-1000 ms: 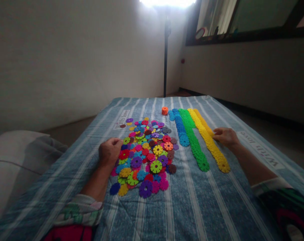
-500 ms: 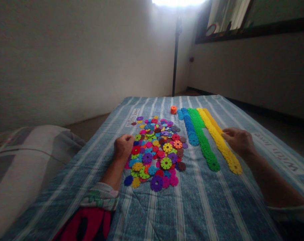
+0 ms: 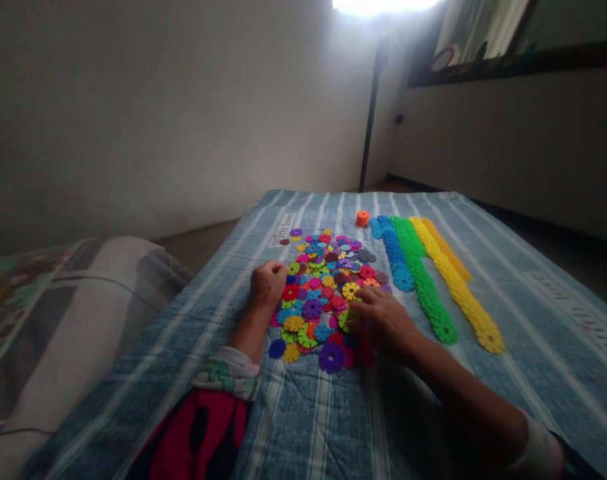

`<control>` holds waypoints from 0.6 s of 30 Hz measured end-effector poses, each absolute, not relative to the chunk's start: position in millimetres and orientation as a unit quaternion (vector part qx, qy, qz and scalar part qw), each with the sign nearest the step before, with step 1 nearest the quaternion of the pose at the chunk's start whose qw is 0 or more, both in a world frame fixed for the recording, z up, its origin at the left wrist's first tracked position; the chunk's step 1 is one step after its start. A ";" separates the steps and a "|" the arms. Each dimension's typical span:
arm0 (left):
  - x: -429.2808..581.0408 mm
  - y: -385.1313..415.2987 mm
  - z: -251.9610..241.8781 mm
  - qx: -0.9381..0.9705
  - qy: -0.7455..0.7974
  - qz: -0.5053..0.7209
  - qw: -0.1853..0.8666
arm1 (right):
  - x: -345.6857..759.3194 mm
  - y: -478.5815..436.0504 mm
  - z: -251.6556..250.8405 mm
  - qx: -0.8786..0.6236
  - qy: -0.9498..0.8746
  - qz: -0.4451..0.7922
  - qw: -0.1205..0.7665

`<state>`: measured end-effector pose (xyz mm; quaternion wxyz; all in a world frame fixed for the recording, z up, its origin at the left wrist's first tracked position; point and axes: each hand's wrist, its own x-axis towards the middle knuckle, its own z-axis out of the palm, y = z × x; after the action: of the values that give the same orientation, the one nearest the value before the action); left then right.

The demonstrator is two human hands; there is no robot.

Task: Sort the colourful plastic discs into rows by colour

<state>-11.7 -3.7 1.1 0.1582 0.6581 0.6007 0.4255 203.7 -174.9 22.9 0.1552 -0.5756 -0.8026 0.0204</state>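
Observation:
A heap of many-coloured notched plastic discs [image 3: 318,293] lies on a blue striped blanket [image 3: 333,427]. My left hand [image 3: 267,285] rests as a loose fist at the heap's left edge, fingers curled; I cannot see anything in it. My right hand [image 3: 381,321] lies palm down on the heap's right side, fingertips on a yellow-green disc [image 3: 344,320]. To the right run sorted rows of discs: blue [image 3: 393,257], green [image 3: 426,283], yellow [image 3: 458,287] and a shorter orange-yellow row [image 3: 451,252]. A small orange stack [image 3: 362,218] stands at the rows' far end.
A grey pillow [image 3: 83,320] lies at the left of the blanket. A dark lamp pole [image 3: 371,127] stands beyond the bed's far end under a bright light. Walls close in behind and on the right, with a dark window frame [image 3: 513,60] above.
My right hand has left the yellow rows and moved left onto the right side of the mixed heap. The left hand stays at the heap's left edge. The view has swung leftward.

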 end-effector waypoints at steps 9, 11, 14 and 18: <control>-11.0 -7.1 2.8 0.664 0.606 0.407 0.160 | 216.6 -190.9 16.0 -0.611 -0.783 0.025 0.115; -10.7 -7.5 3.2 0.666 0.607 0.403 0.160 | 216.6 -191.7 17.6 -0.618 -0.777 0.018 0.117; -9.9 -7.7 3.4 0.666 0.609 0.401 0.155 | 213.5 -191.0 20.1 -0.626 -0.771 0.011 0.117; -9.6 -6.8 2.4 0.668 0.609 0.401 0.151 | 207.6 -184.0 21.6 -0.631 -0.766 -0.005 0.124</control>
<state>-9.6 -6.8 2.4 0.1513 0.6677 0.6088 0.4008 207.6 -184.0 21.6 0.1236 -0.6311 -0.7658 -0.0055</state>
